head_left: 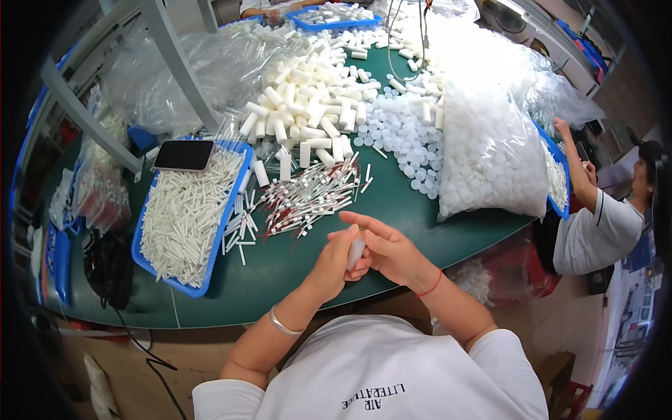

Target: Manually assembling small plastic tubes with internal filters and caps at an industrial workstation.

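Note:
Both my hands meet just past the table's near edge, around one small white cylinder [355, 253]. My left hand [329, 264] is closed, its fingers wrapped around the cylinder. From the other side my right hand [393, 252] grips it too, the thumb near its top and the index finger stretched out to the left. The ends of the cylinder are partly covered by fingers. Beyond my hands lies a heap of thin red-and-white sticks [308, 196]. Farther off are a pile of thick white cylinders [301, 105] and many loose translucent round caps [402, 129].
On the left, a blue tray [204, 285] holds thin white tubes, with a phone [184, 155] on top. A bulging clear bag [490, 154] of white pieces stands right. Grey metal posts [178, 66] rise at left. Another person [605, 217] sits at the right.

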{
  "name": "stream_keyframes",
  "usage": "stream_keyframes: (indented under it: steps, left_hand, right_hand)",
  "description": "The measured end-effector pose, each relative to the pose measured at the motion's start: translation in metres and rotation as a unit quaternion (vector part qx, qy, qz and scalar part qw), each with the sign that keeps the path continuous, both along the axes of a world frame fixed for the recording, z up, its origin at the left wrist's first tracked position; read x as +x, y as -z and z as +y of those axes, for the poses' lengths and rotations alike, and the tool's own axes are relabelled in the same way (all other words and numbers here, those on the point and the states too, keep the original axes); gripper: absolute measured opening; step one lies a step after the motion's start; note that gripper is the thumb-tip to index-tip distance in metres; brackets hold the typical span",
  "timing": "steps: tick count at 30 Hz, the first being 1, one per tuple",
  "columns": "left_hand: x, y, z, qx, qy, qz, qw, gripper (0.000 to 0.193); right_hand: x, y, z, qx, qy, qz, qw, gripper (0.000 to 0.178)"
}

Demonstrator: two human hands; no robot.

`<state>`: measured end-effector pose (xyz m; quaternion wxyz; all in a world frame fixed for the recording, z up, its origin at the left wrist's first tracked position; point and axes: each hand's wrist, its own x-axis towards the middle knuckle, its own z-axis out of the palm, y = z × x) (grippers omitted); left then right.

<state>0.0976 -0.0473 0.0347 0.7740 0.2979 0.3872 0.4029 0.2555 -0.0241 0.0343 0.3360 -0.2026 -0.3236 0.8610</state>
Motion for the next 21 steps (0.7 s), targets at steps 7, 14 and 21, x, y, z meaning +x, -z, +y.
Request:
stream_keyframes:
  steps: [7,14,21]
  left_hand:
    - [0.01,0.0,0.004,-0.032,0.015,-0.115,0.993,0.053]
    - [0.055,0.02,-0.021,-0.071,0.113,-0.057,0.989,0.062]
    - [0.03,0.001,-0.015,0.257,0.045,0.316,0.912,0.016]
  right_hand:
    - [0.013,-0.016,-0.026,0.579,0.136,-0.373,0.712,0.076]
    - [0.054,-0.01,-0.065,0.532,0.199,-0.43,0.702,0.07]
    - [0.163,0.035,-0.151,0.262,0.312,-0.53,0.744,0.055]
